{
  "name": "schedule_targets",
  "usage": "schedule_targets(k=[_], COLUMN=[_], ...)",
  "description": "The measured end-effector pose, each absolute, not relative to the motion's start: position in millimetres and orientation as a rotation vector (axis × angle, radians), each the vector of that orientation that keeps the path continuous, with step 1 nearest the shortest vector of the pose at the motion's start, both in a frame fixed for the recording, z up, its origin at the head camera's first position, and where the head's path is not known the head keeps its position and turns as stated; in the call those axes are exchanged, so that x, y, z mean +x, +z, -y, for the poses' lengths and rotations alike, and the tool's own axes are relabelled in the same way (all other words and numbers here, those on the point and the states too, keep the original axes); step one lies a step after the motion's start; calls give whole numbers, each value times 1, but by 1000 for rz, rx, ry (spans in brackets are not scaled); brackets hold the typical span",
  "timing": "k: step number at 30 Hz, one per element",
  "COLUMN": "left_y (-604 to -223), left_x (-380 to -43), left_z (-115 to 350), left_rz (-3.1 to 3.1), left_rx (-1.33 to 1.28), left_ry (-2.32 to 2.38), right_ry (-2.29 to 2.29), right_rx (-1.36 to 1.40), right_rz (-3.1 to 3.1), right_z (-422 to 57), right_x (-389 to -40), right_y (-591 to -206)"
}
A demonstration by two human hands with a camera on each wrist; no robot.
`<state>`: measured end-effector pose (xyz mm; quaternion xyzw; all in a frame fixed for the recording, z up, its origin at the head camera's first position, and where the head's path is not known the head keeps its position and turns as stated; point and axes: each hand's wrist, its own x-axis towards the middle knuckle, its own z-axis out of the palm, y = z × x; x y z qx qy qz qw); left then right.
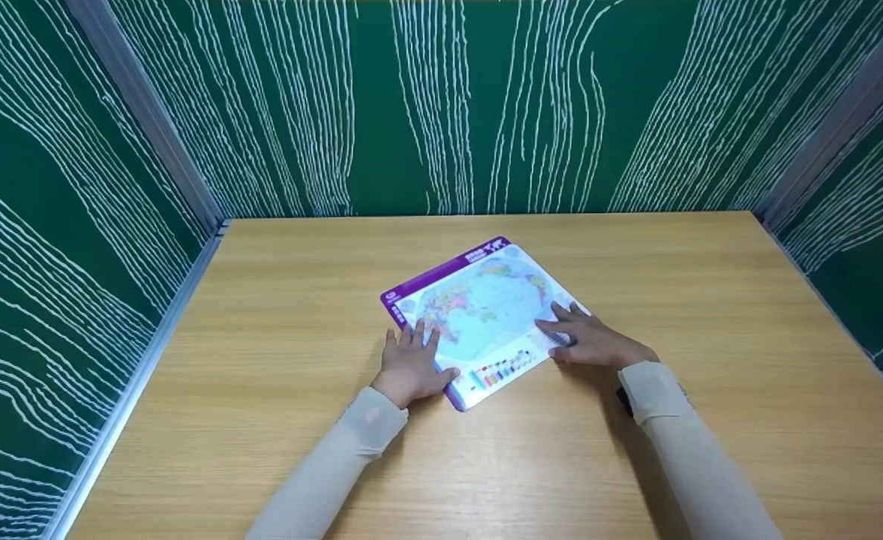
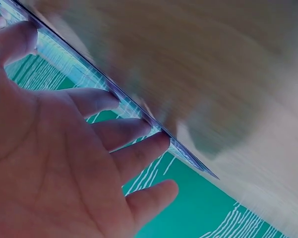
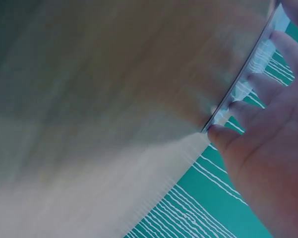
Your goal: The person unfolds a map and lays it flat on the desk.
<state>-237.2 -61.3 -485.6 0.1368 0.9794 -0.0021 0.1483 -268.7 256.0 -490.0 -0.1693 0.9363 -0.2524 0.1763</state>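
A thin world map sheet [image 1: 486, 307] with a purple border lies turned at an angle on the wooden table. My left hand [image 1: 409, 369] rests along its lower left edge, fingers spread and straight, thumb near the bottom corner. Over the right corner, the fingers of my right hand [image 1: 595, 337] are extended across the printed side. Seen from the left wrist, the sheet [image 2: 59, 52] is nearly edge-on, with several fingertips touching it. The right wrist view also has the sheet [image 3: 259, 58] edge-on, fingertips right at its surface.
The wooden table [image 1: 261, 360] stretches out on every side of the map. Green walls [image 1: 546, 112] with white wavy lines enclose it at the back and sides. Grey metal posts [image 1: 145, 112] stand at the back corners.
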Motion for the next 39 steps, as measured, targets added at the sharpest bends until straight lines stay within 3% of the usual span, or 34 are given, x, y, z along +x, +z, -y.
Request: schedule_targets(k=[18, 39], left_y=[-477, -484], left_x=[-262, -311], left_z=[88, 126], left_rz=[-2823, -2821], left_rx=[582, 514], left_ry=[286, 351], right_ry=[-690, -485], right_rx=[-533, -683], right_rz=[-2706, -2763], right_z=[-238, -162], right_x=[-256, -223], right_y=[-485, -483])
